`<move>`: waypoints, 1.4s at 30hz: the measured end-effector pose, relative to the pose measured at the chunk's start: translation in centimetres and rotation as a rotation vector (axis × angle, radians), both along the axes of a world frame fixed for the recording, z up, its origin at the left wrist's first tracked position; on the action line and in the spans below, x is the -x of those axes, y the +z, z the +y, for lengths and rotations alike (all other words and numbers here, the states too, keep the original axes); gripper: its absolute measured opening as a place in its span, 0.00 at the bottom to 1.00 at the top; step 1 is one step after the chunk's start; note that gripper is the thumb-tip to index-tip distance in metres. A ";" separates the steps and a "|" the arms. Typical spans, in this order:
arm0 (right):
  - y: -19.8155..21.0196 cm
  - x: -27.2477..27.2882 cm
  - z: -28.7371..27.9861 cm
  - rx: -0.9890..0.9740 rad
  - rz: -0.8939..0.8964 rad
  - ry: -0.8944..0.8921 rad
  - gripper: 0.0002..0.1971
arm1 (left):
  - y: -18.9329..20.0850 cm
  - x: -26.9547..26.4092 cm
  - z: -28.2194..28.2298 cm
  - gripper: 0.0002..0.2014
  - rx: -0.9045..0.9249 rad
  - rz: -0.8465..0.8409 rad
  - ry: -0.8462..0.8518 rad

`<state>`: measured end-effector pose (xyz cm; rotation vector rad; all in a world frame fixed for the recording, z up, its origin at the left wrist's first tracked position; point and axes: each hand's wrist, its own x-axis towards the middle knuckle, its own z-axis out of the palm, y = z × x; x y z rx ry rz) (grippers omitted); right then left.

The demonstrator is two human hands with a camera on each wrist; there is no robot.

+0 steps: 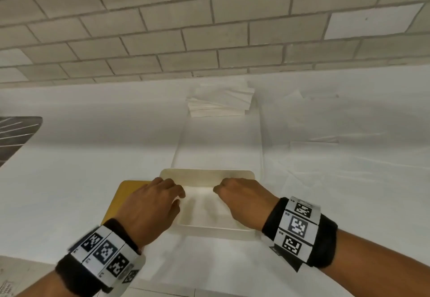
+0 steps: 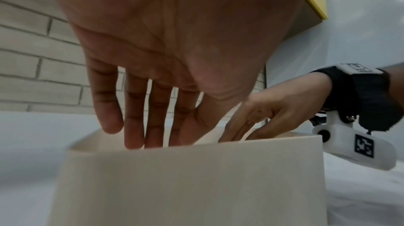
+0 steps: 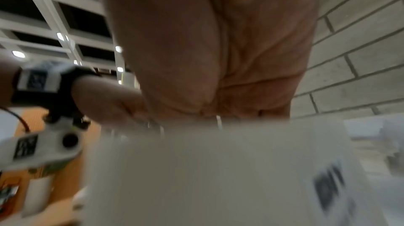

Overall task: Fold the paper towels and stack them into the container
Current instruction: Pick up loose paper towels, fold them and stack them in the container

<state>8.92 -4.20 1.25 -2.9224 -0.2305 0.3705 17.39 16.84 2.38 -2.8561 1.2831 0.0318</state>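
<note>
Both my hands are down in the cream-coloured rectangular plastic container (image 1: 207,173). My left hand (image 1: 153,203) is over its left side and my right hand (image 1: 242,201) over its right. Between and beneath them a white folded paper towel (image 1: 200,203) lies flat on the bottom. My left fingers (image 2: 135,126) are straight and slightly spread, dipping past the rim and holding nothing, at most pressing the towel down. My right hand reaches in with its fingers drawn together, but I cannot tell whether they pinch an edge of the towel or only touch it. I judge that at least one towel is folded and placed; how many lie under it I cannot see. Well beyond my fingertips, near the tiled wall, sits a fanned pile of white paper towels (image 1: 218,103), so most of the folding and stacking looks to be ahead. A flat yellow board (image 1: 121,194) pokes out from under my left wrist, beside the container.
</note>
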 end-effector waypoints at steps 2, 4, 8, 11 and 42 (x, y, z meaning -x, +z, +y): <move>1.4 1.4 -0.7 -0.113 -0.095 0.033 0.25 | 0.7 0.3 -0.2 0.09 0.023 0.036 0.016; 3.2 3.7 -2.5 -0.316 -0.209 0.002 0.25 | 2.4 1.4 -0.7 0.07 0.126 0.037 0.011; 2.1 10.3 -10.9 -0.571 -0.264 -0.300 0.18 | 7.4 6.6 -3.6 0.10 0.447 0.143 -0.006; -2.8 15.4 -17.7 -0.134 -0.012 -0.523 0.23 | 8.6 11.9 -8.2 0.07 0.603 0.273 -0.182; -3.3 21.9 -25.5 -0.292 0.292 -0.556 0.33 | -1.5 16.8 -24.3 0.13 0.408 0.923 -0.152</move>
